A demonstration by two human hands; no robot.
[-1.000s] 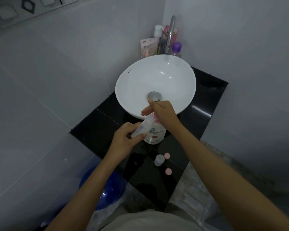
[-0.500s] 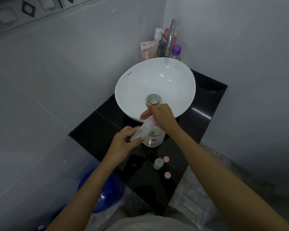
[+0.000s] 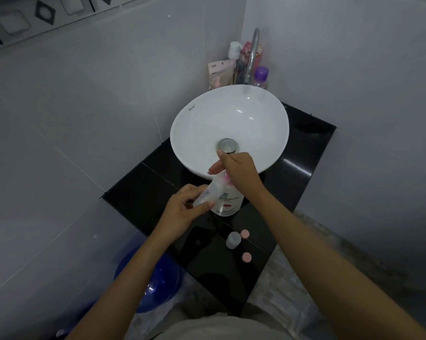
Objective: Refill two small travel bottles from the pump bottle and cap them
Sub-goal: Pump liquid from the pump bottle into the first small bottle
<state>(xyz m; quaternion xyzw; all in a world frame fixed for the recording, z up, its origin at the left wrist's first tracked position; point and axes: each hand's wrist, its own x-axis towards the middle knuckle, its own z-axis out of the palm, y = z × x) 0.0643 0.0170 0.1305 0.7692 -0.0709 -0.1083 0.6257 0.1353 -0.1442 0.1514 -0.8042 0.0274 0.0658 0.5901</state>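
While our left hand [image 3: 182, 209] pinches the first travel bottle [image 3: 208, 193] tilted, mouth up against the pink spout, we should keep that mouth right under the nozzle. Just beyond it, our right hand [image 3: 239, 171] lies flat-fingered on the pump bottle [image 3: 227, 202] (its head hidden beneath the palm); press slowly, in short strokes. Nearer us, below the right wrist, stand the second travel bottle [image 3: 232, 239] and two pink caps [image 3: 244, 234].
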